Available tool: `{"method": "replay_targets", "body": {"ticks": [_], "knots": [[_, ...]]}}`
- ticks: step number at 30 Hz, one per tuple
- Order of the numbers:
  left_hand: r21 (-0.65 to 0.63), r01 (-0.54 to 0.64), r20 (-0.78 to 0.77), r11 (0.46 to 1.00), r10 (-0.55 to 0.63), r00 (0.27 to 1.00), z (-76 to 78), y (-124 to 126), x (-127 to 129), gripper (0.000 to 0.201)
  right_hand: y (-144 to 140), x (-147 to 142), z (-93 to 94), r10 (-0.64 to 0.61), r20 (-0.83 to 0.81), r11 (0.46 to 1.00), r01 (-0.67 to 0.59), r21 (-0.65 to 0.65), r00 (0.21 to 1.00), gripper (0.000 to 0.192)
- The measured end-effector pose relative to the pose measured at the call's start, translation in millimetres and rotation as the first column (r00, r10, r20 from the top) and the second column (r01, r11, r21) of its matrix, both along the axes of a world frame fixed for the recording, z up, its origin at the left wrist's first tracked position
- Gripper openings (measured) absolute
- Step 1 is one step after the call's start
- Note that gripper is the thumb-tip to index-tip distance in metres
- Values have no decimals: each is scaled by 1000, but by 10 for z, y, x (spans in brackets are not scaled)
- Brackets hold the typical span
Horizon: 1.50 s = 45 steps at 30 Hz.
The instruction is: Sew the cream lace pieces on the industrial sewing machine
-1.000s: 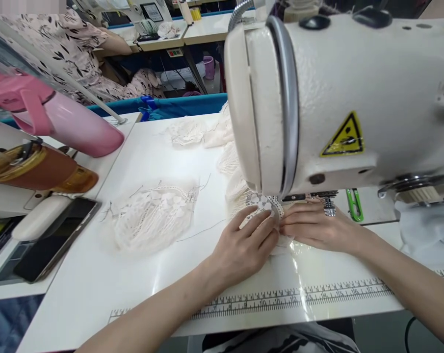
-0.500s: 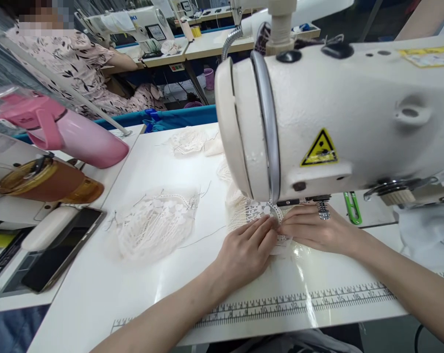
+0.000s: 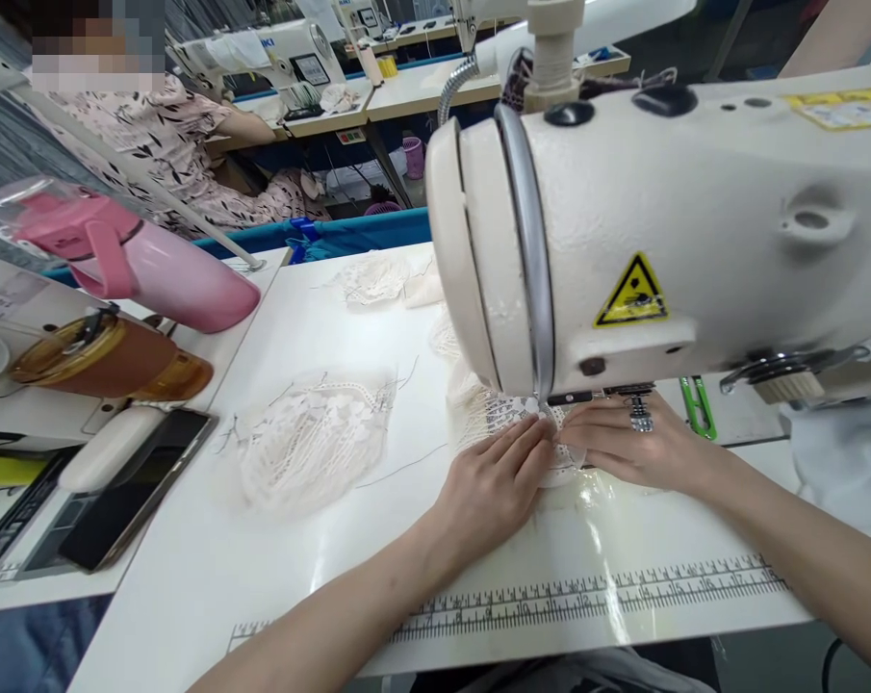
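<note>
A cream lace piece (image 3: 503, 409) lies under the needle area of the white sewing machine (image 3: 644, 221). My left hand (image 3: 497, 472) is on its near left part, fingers together and bent over the lace, thumb hidden. Close beside it, my right hand (image 3: 637, 443), with a ring on one finger, pinches the lace edge right of the needle. The machine head hides the needle tip and some of my right fingers. Another cream lace piece (image 3: 316, 438) with loose threads rests on the table left of my hands.
More lace (image 3: 377, 279) lies at the back of the table (image 3: 211, 539). Green thread snips (image 3: 697, 406) sit behind my right hand. On the left are a pink bottle (image 3: 167, 274), an amber cup (image 3: 117, 356) and a phone (image 3: 139, 491). A person (image 3: 167, 144) sits at another machine.
Both hands stay on the lace at the needle. The lace edge between them has shifted slightly and more of it shows below my right fingers. The whole view has moved a little.
</note>
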<state>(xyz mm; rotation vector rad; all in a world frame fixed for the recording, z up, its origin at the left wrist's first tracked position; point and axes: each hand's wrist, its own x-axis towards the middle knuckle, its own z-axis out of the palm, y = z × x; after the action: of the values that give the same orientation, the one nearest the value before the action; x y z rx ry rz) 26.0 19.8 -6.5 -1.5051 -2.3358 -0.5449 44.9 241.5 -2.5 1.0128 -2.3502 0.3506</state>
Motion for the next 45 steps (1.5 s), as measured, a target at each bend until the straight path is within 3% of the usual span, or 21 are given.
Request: {"method": "replay_targets", "body": {"ticks": [10, 19, 23, 29, 36, 41, 45], "knots": [[-26, 6, -12, 1000, -6, 1000, 2, -45, -17, 23, -74, 22, 77, -23, -48, 1000, 24, 13, 999, 19], [-20, -129, 24, 991, 130, 991, -18, -67, -47, 17, -222, 52, -134, -15, 95, 999, 12, 30, 995, 25], [-29, -168, 23, 985, 169, 985, -13, -79, -81, 29, -257, 47, -173, -49, 115, 999, 48, 12, 992, 25], [-35, -196, -2, 980, 196, 981, -14, -57, -108, 24, -247, 22, -200, -29, 145, 999, 31, -8, 989, 25], [-57, -211, -27, 976, 210, 977, -9, -33, -116, 15, -242, -17, -169, -30, 179, 999, 35, -23, 983, 21], [-80, -221, -37, 972, 219, 975, 0, -28, -104, 22, -233, -42, -103, -30, 159, 999, 28, 15, 987, 20], [-106, -219, -61, 970, 213, 975, -1, -38, -93, 34, -228, 6, -17, -164, 66, 983, 158, 95, 984, 20]]}}
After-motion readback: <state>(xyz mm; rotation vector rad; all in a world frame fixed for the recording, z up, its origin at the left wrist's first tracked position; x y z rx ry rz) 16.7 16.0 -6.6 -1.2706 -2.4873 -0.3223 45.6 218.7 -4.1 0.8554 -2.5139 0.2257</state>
